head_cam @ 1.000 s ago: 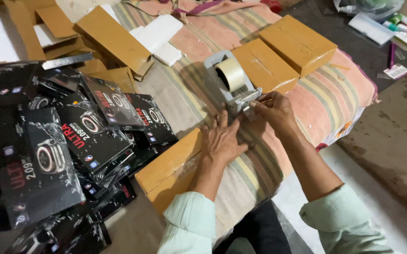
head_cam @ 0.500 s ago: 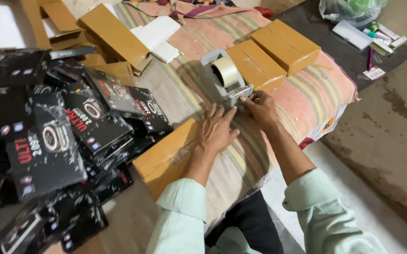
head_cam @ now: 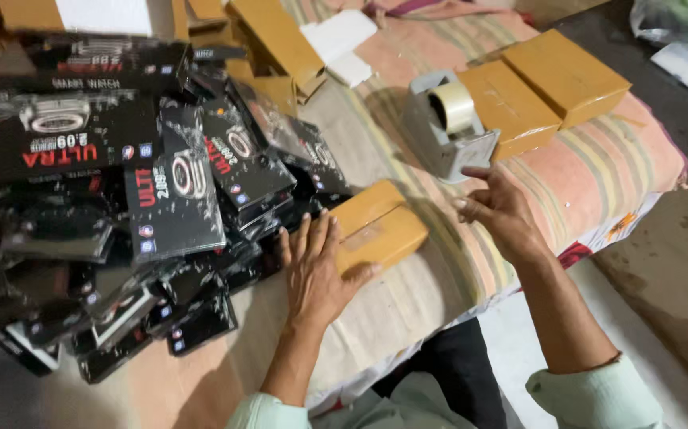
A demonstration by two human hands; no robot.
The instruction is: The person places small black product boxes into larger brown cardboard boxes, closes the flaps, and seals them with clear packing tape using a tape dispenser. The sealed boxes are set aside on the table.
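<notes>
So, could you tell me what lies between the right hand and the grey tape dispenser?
In the head view, only a short bare stretch of striped cloth separates the right hand from the tape dispenser.

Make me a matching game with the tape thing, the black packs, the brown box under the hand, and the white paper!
Things:
1. grey tape dispenser
2. black packs
3. brown box
4. white paper

Places:
A. piled on the left side
B. under the left hand
C. far end of the striped cloth
D. just beyond the right hand

Pairs: 1-D, 2-A, 3-B, 4-C
</notes>
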